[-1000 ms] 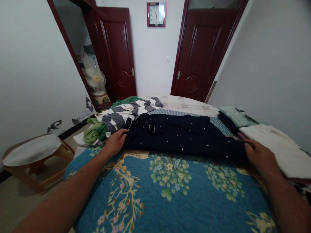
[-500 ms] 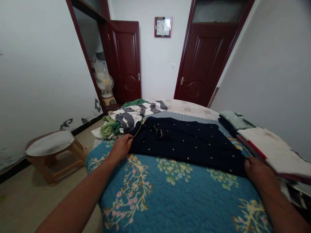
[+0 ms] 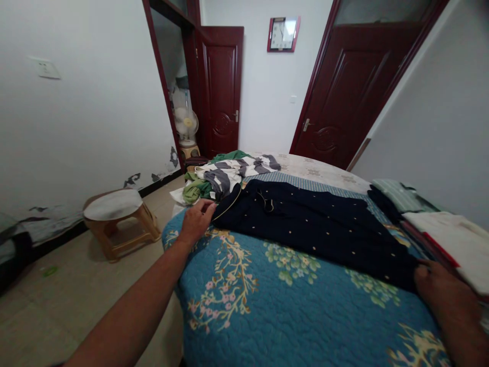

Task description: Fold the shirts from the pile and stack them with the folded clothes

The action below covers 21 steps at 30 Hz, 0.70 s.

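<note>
A dark navy garment (image 3: 305,219) with small pale dots lies spread across a blue floral quilt (image 3: 298,321). Its left end has a thin pale trim, and a small loop with the same trim shows on top. My left hand (image 3: 196,220) is at the left end beside the trim, thumb and fingers apart, with nothing visible between them. At the far right end my right hand (image 3: 439,285) has its fingers closed on the garment's corner.
Rumpled striped and green clothes (image 3: 229,176) lie beyond the left end. Stacked folded clothes (image 3: 446,229) sit at the right. A stool (image 3: 118,216) stands on the floor at the left. Behind are a fan (image 3: 186,122) and two doors.
The view has turned left, so the scene sits further right. My left hand has loosened from the garment's left end. My right hand keeps hold of its corner.
</note>
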### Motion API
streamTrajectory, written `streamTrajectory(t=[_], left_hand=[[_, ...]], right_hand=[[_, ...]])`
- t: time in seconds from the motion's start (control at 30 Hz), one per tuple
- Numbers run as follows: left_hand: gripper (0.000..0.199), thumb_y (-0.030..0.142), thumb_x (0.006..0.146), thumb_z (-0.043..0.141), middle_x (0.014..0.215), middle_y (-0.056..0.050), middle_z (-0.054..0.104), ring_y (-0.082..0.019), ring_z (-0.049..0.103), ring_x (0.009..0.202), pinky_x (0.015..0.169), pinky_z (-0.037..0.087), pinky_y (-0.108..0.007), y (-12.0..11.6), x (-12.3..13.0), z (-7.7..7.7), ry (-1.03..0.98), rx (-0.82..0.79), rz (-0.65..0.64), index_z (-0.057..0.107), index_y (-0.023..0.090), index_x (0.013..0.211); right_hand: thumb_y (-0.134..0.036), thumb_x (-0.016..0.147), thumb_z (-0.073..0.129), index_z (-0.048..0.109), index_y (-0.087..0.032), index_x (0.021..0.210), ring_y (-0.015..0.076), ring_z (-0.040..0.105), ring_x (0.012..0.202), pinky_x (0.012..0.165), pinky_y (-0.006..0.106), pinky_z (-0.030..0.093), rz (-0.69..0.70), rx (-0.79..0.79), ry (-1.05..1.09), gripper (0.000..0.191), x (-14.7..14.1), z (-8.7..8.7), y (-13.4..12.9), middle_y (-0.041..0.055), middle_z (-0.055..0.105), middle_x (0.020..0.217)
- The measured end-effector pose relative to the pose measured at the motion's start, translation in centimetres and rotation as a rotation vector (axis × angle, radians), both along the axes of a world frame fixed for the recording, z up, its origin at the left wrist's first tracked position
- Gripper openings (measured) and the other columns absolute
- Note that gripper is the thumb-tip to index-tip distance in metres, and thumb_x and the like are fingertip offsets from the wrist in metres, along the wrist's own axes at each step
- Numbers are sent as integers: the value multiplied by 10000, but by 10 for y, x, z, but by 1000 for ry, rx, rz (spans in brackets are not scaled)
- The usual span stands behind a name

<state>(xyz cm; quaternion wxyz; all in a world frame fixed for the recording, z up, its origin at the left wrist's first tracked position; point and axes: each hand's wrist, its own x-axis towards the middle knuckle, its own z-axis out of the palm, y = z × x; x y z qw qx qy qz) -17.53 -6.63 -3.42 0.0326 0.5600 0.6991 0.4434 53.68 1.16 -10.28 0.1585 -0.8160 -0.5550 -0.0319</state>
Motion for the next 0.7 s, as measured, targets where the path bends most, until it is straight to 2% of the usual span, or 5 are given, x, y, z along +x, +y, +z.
streamTrajectory(t=[0.13, 0.37, 0.47, 0.57, 0.7], left_hand=[[319, 417, 987, 606, 1051, -73, 810, -246, 751, 994, 897, 535, -331, 5, 14, -2, 261, -291, -140, 713, 238, 1228], [317, 282, 989, 514, 1171, -142, 790, -314, 754, 1066, 852, 548, -377, 10, 27, 18, 577, -662, -9, 713, 249, 1233], [317, 236, 984, 500, 1130, -167, 787, -331, 759, 1044, 839, 551, -396, 10, 35, 33, 676, -666, 28, 703, 221, 1226], [291, 271, 993, 517, 1120, -147, 777, -326, 747, 1060, 846, 555, -398, 21, 49, 44, 728, -557, -20, 690, 212, 1219], [291, 265, 1008, 513, 1165, -118, 754, -286, 715, 1120, 903, 546, -369, 53, 75, 42, 693, -413, -99, 694, 211, 1229]], right_hand=[[-532, 910, 388, 736, -237, 1378, 447, 760, 948, 838, 592, 565, -16, 59, -48, 653, 6, -6, 4, 275, 750, 1212], [-475, 912, 458, 846, -212, 1120, 426, 728, 748, 689, 575, 520, -13, 147, -83, 513, 6, -12, 11, 297, 770, 988], [-464, 901, 494, 855, -223, 920, 416, 712, 742, 682, 578, 495, -30, 151, -69, 434, 3, -11, 14, 304, 751, 934], [-453, 872, 555, 694, -256, 575, 350, 663, 615, 642, 542, 464, 46, 364, -123, 383, -1, -9, 12, 221, 688, 718], [-346, 878, 559, 714, -252, 694, 354, 695, 754, 695, 522, 497, 145, 492, -329, 258, -21, 9, 2, 209, 692, 797]])
